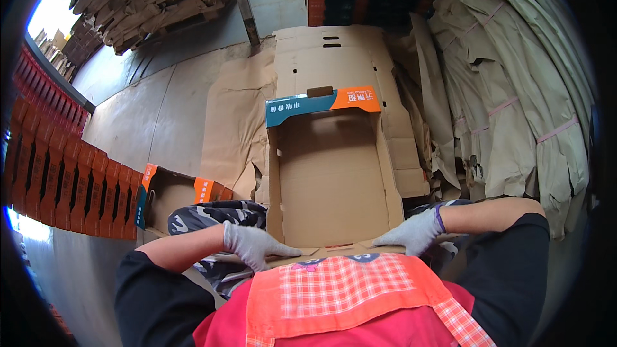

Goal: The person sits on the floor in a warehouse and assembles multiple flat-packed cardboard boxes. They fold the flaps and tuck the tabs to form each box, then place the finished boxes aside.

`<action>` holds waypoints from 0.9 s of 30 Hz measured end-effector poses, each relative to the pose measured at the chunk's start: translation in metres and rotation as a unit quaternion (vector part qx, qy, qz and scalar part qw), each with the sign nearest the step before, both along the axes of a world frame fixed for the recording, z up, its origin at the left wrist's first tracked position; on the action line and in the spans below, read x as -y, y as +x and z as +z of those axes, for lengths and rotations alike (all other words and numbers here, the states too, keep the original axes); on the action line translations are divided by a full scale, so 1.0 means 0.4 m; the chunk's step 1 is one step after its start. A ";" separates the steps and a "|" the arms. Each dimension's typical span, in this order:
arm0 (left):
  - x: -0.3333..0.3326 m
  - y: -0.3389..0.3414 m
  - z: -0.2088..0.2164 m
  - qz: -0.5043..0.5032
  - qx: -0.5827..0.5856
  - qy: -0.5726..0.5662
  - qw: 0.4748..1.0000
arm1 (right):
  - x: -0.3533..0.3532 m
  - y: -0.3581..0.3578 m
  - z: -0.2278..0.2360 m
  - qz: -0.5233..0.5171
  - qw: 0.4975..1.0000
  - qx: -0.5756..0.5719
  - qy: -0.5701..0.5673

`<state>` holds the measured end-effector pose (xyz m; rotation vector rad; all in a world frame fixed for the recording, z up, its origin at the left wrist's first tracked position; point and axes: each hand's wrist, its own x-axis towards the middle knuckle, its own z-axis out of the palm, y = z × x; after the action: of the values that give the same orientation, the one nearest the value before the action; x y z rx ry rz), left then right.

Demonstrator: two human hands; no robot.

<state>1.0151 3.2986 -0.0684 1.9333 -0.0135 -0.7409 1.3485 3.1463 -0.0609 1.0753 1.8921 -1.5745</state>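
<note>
An open cardboard box [334,180] lies in front of me, its brown inside facing up. Its far wall carries a teal and orange printed panel [324,104] with a small brown tab on top. In a pale grey glove, my left hand [252,246] grips the left end of the box's near wall, thumb laid along the edge. My right hand [414,231], gloved alike, holds the right end of that wall the same way. The fingers of both hands are partly hidden behind the wall. Folded flaps show along the near edge between the thumbs.
Flat cardboard blanks [328,54] lie beyond the box. A row of nested orange boxes [77,183] stands on the left, with one opened box [172,196] at its end. Tied bundles of cardboard [508,96] lean at the right. Stacked cardboard [148,6] and a metal post [242,3] stand farther back.
</note>
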 end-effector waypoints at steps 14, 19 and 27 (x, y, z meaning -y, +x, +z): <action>-0.150 0.133 -0.362 0.752 0.231 -0.406 0.465 | -0.200 0.167 -0.388 -0.729 0.575 -0.230 0.293; -0.067 0.206 -0.336 0.737 0.288 -0.469 0.391 | -0.254 0.262 -0.160 -0.759 0.496 -0.413 0.083; 0.082 0.412 -0.410 0.500 0.118 -0.679 0.525 | -0.257 -0.012 0.422 -0.199 0.693 -0.018 0.693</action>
<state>1.1800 3.2658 -0.2325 0.2307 0.2612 0.3880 1.3435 3.2491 0.1081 2.0656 2.9785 0.1029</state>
